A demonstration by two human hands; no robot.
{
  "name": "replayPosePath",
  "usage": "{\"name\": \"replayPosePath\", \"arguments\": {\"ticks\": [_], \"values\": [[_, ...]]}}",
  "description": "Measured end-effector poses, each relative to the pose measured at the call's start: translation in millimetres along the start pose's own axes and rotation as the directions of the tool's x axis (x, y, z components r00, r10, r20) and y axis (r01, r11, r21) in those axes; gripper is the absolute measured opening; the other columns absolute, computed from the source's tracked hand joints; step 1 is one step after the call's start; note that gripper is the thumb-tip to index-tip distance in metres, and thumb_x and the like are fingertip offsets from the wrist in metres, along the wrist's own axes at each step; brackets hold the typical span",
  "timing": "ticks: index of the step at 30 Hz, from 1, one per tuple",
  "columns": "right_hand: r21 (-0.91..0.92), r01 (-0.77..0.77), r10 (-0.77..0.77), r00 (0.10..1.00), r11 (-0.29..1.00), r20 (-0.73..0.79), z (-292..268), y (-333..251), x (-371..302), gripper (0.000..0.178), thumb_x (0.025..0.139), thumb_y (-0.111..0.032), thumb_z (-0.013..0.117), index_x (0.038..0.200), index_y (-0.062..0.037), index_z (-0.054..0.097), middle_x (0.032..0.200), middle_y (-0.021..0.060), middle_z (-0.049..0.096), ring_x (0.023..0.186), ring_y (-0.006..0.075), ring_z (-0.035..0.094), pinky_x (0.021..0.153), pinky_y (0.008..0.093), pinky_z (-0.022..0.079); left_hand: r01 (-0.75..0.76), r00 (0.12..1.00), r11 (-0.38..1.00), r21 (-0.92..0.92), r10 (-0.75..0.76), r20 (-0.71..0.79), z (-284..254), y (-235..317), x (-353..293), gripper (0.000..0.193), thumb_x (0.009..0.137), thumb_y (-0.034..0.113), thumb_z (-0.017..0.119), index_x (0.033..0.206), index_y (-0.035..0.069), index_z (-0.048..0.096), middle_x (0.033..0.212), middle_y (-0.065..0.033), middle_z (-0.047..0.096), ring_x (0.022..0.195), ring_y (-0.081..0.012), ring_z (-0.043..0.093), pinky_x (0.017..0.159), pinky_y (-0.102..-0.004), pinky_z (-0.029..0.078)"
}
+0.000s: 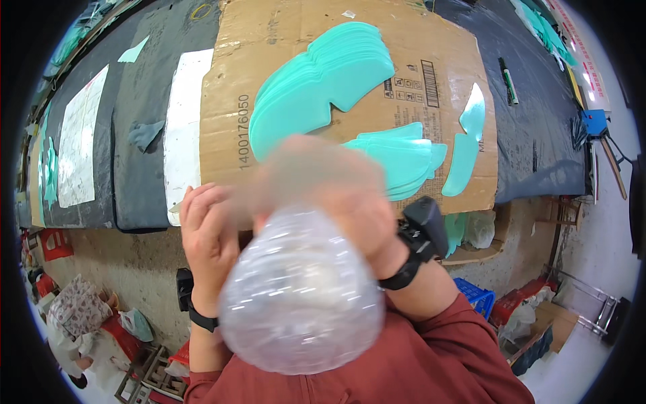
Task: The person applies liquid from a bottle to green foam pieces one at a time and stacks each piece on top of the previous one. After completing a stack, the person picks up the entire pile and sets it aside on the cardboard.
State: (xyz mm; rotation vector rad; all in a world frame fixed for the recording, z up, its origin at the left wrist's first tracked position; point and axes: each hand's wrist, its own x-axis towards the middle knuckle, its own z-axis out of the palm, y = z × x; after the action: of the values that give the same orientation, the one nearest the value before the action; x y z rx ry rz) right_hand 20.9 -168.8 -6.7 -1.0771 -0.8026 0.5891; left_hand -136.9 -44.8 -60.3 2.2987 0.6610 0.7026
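Observation:
My left hand (210,232) is raised at the near edge of the table, its fingers curled in. What they may hold is hidden. My right hand (343,188) is smeared by motion in front of the table, so its fingers do not show clearly. Close below it, a clear ribbed plastic thing (303,296) covers part of both hands and my chest; its exact kind cannot be told. Beyond the hands lie a fanned stack of curved mint-green sheet pieces (323,74) and a smaller stack (397,158). Two single green pieces (464,151) lie to their right.
Under the green pieces is a flattened cardboard sheet (229,74) on a dark-covered table (145,94). A marker (509,81) lies at the right, a dark cloth (145,135) at the left. Crates, including a blue one (474,296), stand below the table.

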Motion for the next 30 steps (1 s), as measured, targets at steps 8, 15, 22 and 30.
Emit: {"name": "replayPosePath", "arguments": {"ticks": [8,15,22,30], "values": [[-0.731,0.109,-0.385,0.896,0.674,-0.221,-156.8,-36.7,-38.4,0.032,0.089,-0.022,0.076,0.101,-0.0036,0.053,0.099,0.0108,0.062,0.083,0.0171,0.062,0.077,0.033,0.055,-0.038,0.997,0.993,0.113,0.031,0.068,-29.0,-25.3,0.1,0.012,0.094,-0.002,0.065,0.102,0.003,0.072,0.114,-0.0101,0.067,0.113,-0.0275,0.06,0.1,-0.0366,0.046],[-0.122,0.162,-0.188,0.95,0.979,-0.249,-76.9,-8.3,-15.6,0.046,0.091,-0.032,0.069,0.122,-0.0026,0.052,0.103,0.012,0.063,0.094,0.0222,0.062,0.079,0.0357,0.052,0.001,0.997,0.999,0.043,-0.005,0.075,-24.4,-24.4,11.0,0.017,0.088,-0.006,0.063,0.1,0.001,0.071,0.115,-0.0109,0.066,0.114,-0.0289,0.059,0.101,-0.0379,0.045],[-0.276,0.354,-0.394,0.913,0.894,-0.105,27.8,15.2,35.1,0.036,0.104,-0.021,0.045,0.083,0.0035,0.061,0.07,0.0123,0.064,0.061,0.0238,0.06,0.06,0.0326,0.049,-0.084,0.996,0.993,0.082,0.084,0.006,-20.3,2.3,26.7,0.011,0.09,0.003,0.064,0.1,0.003,0.071,0.112,-0.0115,0.067,0.111,-0.0259,0.058,0.098,-0.0363,0.045],[-0.024,0.048,-0.049,0.996,0.999,-0.078,-76.7,-22.3,-31.2,0.058,0.107,-0.048,0.034,0.096,0.0003,0.064,0.083,0.0115,0.065,0.07,0.0195,0.062,0.063,0.0329,0.05,0.04,0.992,0.996,0.083,-0.049,0.113,-20.1,-15.1,44.5,0.034,0.096,0.006,0.064,0.129,0.002,0.063,0.125,-0.0121,0.063,0.118,-0.0196,0.057,0.106,-0.036,0.042]]}}
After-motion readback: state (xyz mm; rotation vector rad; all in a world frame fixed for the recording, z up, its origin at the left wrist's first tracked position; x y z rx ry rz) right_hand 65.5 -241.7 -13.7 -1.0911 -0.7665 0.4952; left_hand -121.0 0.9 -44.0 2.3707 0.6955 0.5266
